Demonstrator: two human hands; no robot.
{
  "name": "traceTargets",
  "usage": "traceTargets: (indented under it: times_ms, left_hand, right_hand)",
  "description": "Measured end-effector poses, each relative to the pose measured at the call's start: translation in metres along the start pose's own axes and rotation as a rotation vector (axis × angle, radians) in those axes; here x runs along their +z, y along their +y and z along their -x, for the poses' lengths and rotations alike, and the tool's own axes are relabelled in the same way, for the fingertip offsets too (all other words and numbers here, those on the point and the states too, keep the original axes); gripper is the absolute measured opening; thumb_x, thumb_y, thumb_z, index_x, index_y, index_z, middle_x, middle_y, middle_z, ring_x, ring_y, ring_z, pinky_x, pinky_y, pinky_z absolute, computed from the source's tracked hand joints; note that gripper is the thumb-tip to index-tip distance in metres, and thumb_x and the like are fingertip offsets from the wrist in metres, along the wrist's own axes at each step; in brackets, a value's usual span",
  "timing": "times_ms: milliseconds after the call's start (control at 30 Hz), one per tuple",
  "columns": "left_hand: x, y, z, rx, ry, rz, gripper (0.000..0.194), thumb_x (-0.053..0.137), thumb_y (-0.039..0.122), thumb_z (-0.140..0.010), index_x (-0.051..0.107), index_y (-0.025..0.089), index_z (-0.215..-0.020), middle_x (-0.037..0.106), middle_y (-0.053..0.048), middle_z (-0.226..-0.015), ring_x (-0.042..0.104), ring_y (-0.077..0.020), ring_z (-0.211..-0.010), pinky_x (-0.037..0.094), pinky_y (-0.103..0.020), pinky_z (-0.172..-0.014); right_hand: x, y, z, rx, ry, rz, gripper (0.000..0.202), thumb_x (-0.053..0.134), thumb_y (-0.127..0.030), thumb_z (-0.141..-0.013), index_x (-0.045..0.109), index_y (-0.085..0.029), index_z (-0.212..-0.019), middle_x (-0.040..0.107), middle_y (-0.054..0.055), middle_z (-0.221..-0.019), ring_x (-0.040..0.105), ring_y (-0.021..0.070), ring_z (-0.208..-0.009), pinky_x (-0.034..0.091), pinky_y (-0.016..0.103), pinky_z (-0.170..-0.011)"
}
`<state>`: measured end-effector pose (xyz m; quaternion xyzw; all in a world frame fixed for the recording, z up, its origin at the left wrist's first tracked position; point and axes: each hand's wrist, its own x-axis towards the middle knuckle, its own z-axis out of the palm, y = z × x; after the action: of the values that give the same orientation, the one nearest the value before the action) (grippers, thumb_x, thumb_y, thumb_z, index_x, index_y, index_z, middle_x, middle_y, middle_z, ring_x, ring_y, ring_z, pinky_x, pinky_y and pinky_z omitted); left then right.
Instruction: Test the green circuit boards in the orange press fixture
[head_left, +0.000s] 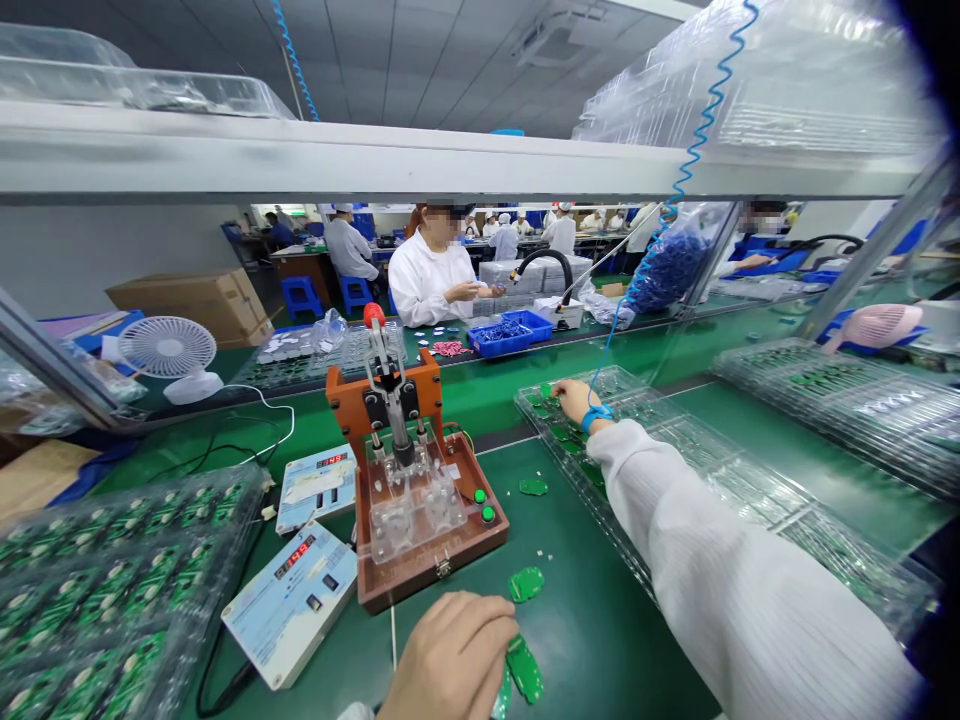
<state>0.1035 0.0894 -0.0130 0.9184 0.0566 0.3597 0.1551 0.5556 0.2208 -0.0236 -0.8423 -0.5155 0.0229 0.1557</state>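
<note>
One o'clock: a green circuit board [546, 391] is pinched by the right hand [576, 402], best kept edge-held; at six, the left hand's [454, 655] grip can't be told.

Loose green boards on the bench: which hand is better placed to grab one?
Left, likely: the left hand is at the nearest boards; the right hand is at the clear tray.

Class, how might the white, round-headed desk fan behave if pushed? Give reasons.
The white, round-headed desk fan could tip if pushed high, since its wide head stands above a narrower base. Its thin-ribbed cage looks stiff, though perhaps fragile if squeezed. The open ribs suggest it may be fairly light.
</note>
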Motion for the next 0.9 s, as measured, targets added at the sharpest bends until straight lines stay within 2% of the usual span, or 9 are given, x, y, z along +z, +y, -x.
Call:
traceTargets:
  times_ms: [233, 500, 900]
  left_hand:
    - [0.0, 0.004, -0.003, 0.022, -0.003, 0.009, 0.025, 0.041, 0.003, -0.095, 0.06, 0.015, -0.108, 0.071, -0.01, -0.1, 0.065, -0.0195, -0.081, 0.053, -0.032, -0.071]
    - [0.001, 0.004, -0.003, 0.027, -0.008, 0.002, 0.026, 0.042, 0.002, -0.093, 0.06, 0.015, -0.107, 0.071, -0.009, -0.098, 0.066, -0.019, -0.081, 0.054, -0.032, -0.073]
    - [0.004, 0.003, 0.001, 0.001, -0.046, 0.05, 0.028, 0.04, 0.001, -0.093, 0.059, 0.015, -0.11, 0.07, -0.009, -0.1, 0.063, -0.0206, -0.083, 0.05, -0.034, -0.071]
  right_hand:
    - [-0.006, -0.003, 0.013, -0.042, -0.024, 0.075, 0.031, 0.062, -0.037, -0.098, 0.063, -0.018, -0.124, 0.063, 0.01, -0.13, 0.063, 0.0225, -0.114, 0.055, 0.046, -0.099]
    - [-0.021, -0.003, 0.01, -0.031, -0.034, 0.113, 0.028, 0.062, -0.038, -0.099, 0.065, -0.018, -0.118, 0.065, 0.009, -0.124, 0.065, 0.0209, -0.11, 0.056, 0.044, -0.097]
    - [-0.009, -0.023, 0.017, -0.107, 0.032, -0.03, 0.031, 0.062, -0.037, -0.098, 0.064, -0.018, -0.122, 0.063, 0.01, -0.13, 0.063, 0.0229, -0.116, 0.054, 0.047, -0.101]
